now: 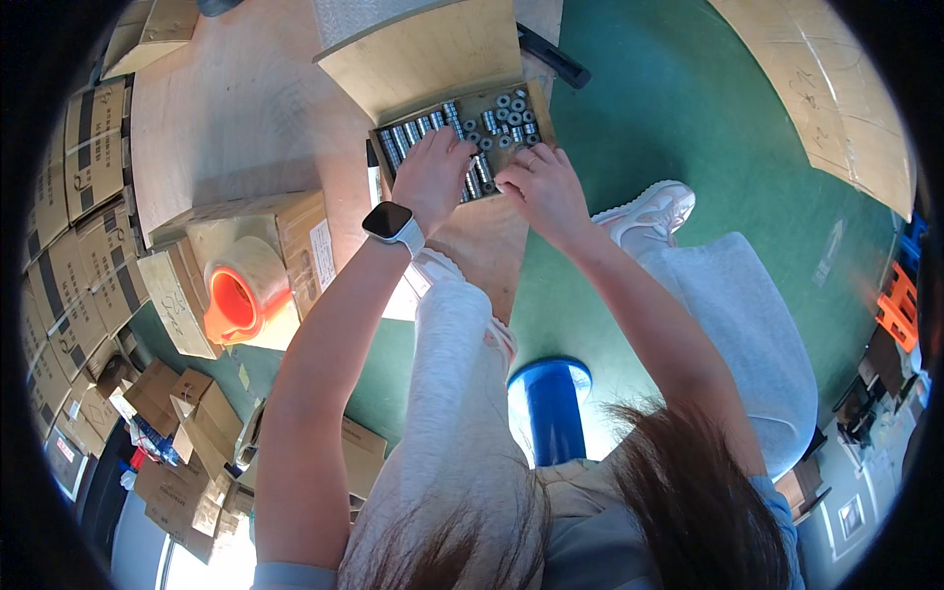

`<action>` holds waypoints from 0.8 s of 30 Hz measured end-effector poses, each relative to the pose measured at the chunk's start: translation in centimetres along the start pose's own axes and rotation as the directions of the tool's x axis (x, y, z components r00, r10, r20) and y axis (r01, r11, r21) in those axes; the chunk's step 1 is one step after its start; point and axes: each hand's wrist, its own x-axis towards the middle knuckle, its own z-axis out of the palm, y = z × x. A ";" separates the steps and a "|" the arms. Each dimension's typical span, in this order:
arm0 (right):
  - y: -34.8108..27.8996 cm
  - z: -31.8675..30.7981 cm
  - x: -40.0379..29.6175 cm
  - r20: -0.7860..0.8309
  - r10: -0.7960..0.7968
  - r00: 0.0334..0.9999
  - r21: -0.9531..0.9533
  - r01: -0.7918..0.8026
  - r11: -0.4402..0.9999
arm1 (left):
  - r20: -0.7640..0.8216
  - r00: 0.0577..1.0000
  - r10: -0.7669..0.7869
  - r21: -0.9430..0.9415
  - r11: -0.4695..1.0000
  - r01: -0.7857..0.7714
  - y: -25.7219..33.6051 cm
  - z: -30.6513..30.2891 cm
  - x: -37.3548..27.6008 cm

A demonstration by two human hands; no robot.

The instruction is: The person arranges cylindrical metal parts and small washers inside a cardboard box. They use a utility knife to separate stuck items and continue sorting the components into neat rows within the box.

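Note:
An open cardboard box point(549, 110) lies before me, its flap point(428, 59) raised at the far side. On its left, small metal ring-shaped parts, which look like bearings point(399, 141), are lined up in rows; on its right, several lie loose point(515, 105), some flat and some on edge. My left hand point(435, 173), with a watch point(389, 223) on the wrist, reaches over the rows with its fingers among the parts. My right hand point(542, 188) is at the near right edge of the box, fingers curled. Whether either hand grips a part is hidden.
A tape roll in an orange dispenser point(236, 302) rests on a carton point(302, 221) at left. Stacked cartons point(96, 155) line the far left. A black tool or bar point(553, 55) lies beyond the box. A blue stool point(553, 420) stands below me; a large carton point(833, 110) is upper right.

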 end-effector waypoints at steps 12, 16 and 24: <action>-1.7 0.8 -1.0 0.015 0.091 0.996 -0.002 -0.091 0.996 | 0.157 0.980 0.120 0.296 0.941 -0.162 2.2 -3.3 -0.8; -3.2 1.1 -1.3 0.007 0.189 0.982 -0.004 -0.189 0.982 | 0.354 0.879 0.320 0.268 0.866 -0.423 4.2 -6.5 -1.0; -1.6 2.3 -2.3 -0.028 0.202 0.979 0.050 -0.200 0.978 | 0.220 0.711 0.668 0.255 0.664 -0.703 12.6 -14.1 0.5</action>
